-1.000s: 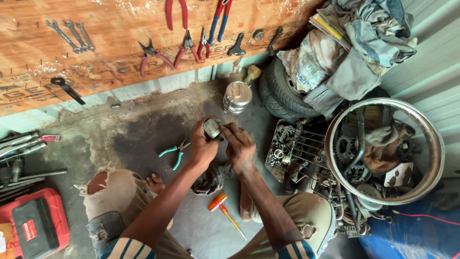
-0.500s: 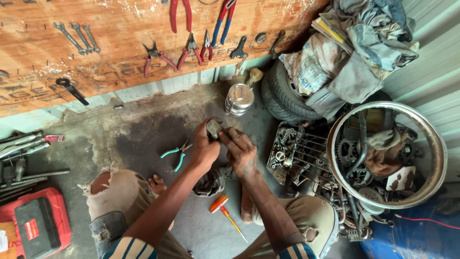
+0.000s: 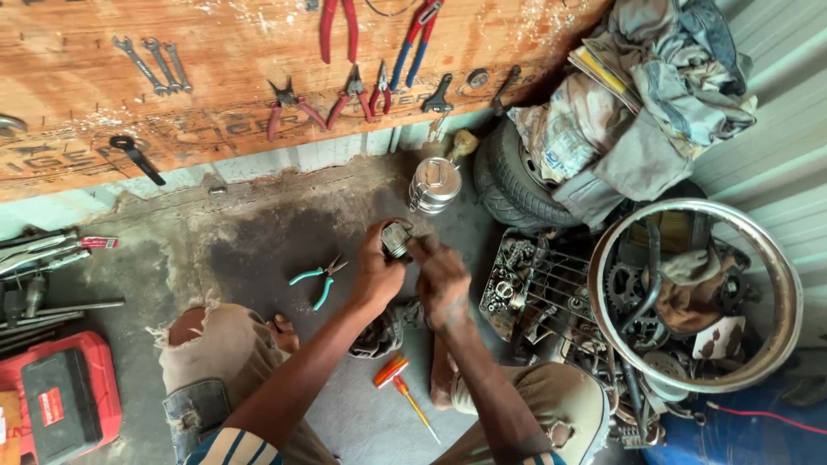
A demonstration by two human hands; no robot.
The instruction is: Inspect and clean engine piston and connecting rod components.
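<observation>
A: Any packages or labels here?

B: A red case (image 3: 53, 405) sits at the lower left of the frame, boxy, with a dark lid panel and a small red-and-white label (image 3: 50, 405) on it.

A: Anything else?

B: Left edge, a small red tag (image 3: 99, 243) on a tool among the metal rods. Along the top, a wooden board (image 3: 215, 95) has dark stencilled marks across it. Upper right, printed paper or sacking (image 3: 564, 138), whitish with blue marks, lies crumpled on the tyre.

A: Screens?

B: None.
</observation>
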